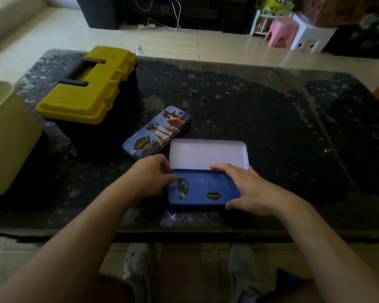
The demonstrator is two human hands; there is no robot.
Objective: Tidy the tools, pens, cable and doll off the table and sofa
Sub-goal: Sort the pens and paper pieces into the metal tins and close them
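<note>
A blue pencil tin (pixel 202 192) lies open near the front edge of the dark stone table (pixel 271 119). Its blue printed half is nearest me, and the white inside of the other half (pixel 208 154) shows just beyond it. My left hand (pixel 150 174) grips the tin's left edge with curled fingers. My right hand (pixel 247 189) spans the right end, fingers over the far edge and thumb on the near edge. A second, closed printed pencil tin (pixel 157 133) lies just beyond to the left. A closed yellow-lidded toolbox (pixel 90 86) stands at the back left.
A pale green container (pixel 7 136) stands at the table's left edge. Beyond the table are a tiled floor, dark furniture with white cables (pixel 162 25), a pink stool (pixel 282 32) and a white stool (pixel 309 38). My shoes (pixel 138 270) show under the near edge.
</note>
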